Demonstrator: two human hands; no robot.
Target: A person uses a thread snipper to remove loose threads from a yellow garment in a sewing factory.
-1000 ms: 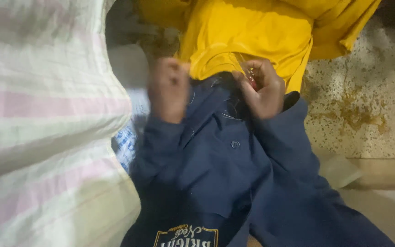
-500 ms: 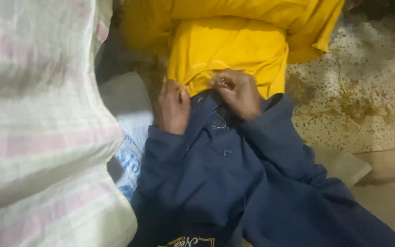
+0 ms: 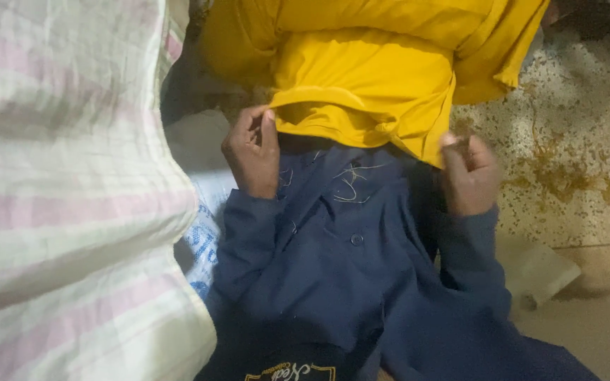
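A yellow garment (image 3: pixel 368 77) lies across the upper middle, folded over on itself. My left hand (image 3: pixel 254 152) pinches its lower hem at the left corner. My right hand (image 3: pixel 469 173) grips the hem's right corner, fingers closed on the cloth. Both arms are in dark blue sleeves. A dark blue buttoned garment (image 3: pixel 333 261) with loose pale threads on it lies under and below the yellow one, between my hands.
A big woven sack (image 3: pixel 65 197) with pink and green stripes fills the left side. A blue-printed white bag (image 3: pixel 202 243) peeks out beside it. Speckled, stained stone floor (image 3: pixel 573 169) lies to the right, with a pale block (image 3: pixel 541 271) on it.
My hands have spread apart from the middle of the blue garment to the two corners of the yellow hem. The view has shifted slightly down and left.
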